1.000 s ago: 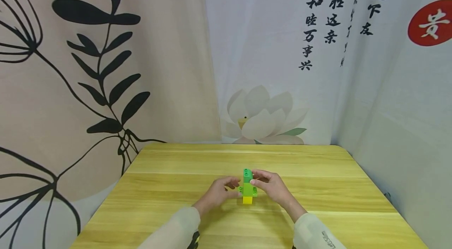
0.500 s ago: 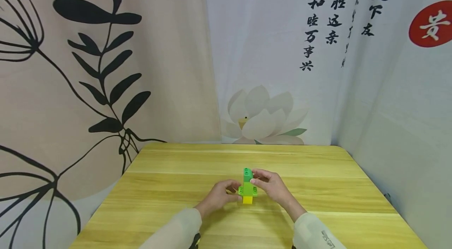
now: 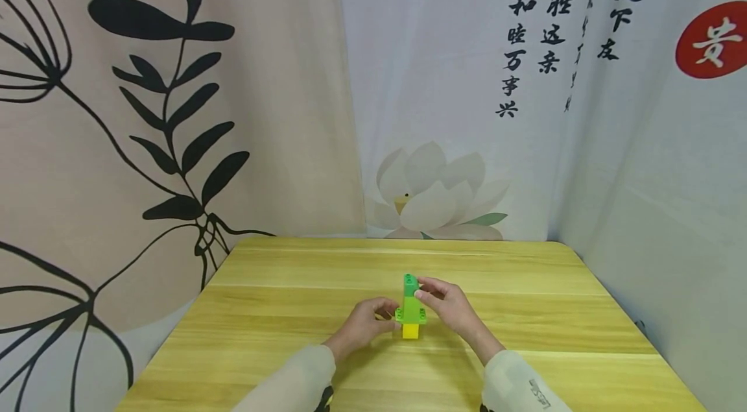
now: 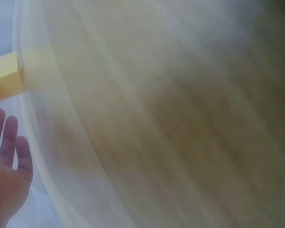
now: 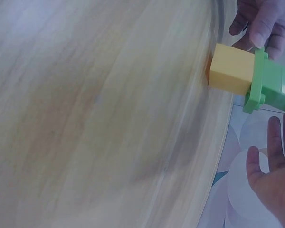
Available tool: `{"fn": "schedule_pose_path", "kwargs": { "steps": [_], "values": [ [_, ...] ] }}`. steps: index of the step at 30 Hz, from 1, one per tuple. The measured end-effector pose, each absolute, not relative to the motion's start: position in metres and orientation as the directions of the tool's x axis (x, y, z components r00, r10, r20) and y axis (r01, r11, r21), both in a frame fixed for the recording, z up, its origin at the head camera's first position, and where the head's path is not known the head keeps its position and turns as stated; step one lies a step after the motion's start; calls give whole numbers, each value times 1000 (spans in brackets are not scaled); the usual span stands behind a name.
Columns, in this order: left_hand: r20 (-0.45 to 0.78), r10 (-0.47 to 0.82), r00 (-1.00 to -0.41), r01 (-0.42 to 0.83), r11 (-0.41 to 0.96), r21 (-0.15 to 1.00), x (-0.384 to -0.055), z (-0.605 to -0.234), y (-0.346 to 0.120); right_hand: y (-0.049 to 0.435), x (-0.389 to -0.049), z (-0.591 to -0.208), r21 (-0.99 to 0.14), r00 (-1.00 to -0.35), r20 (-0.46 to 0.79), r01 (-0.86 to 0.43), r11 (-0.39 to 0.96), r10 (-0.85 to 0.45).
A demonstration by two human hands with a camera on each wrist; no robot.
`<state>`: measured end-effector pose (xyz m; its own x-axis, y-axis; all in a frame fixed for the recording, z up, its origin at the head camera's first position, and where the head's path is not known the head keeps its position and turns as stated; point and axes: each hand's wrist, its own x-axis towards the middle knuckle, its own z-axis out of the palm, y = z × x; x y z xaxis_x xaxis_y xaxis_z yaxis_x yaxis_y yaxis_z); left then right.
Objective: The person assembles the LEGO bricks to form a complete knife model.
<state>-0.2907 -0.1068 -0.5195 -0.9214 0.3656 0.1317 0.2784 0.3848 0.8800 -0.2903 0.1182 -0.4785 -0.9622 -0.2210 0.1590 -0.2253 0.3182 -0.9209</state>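
A small upright stack of toy building blocks stands between the hands in the head view. Its base is a yellow block (image 3: 411,331). Above that come a wide light green block (image 3: 411,316) with studs at both ends, and a darker green block (image 3: 410,285) on top. My right hand (image 3: 452,308) pinches the top part from the right with thumb and fingers. At the left end of the wide block, my left hand (image 3: 363,327) holds on with thumb and forefinger. In the right wrist view the left thumb (image 5: 263,26) meets the block's edge. The left wrist view shows little of the stack.
The wooden table (image 3: 292,282) spreads around the stack. Behind it hangs a curtain (image 3: 280,107) with plant prints, a lotus and writing. Another pale curtain (image 3: 642,204) runs along the right side.
The left fingers have drawn in to the wide light green block. The top of the stack has risen slightly in view and shifted a touch right, with the right hand following.
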Motion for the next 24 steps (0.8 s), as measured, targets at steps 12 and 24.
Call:
{"fn": "schedule_pose_path", "kwargs": {
  "steps": [12,24],
  "values": [
    [106,387,-916,260,371,891,-289,-519,-106,116,-296,-479,-914,-969,153,-213,345,-192],
    [125,373,-919,266,358,895,-290,-522,-106,117,-300,-479,-929,-961,139,-210,305,-239]
  ]
}}
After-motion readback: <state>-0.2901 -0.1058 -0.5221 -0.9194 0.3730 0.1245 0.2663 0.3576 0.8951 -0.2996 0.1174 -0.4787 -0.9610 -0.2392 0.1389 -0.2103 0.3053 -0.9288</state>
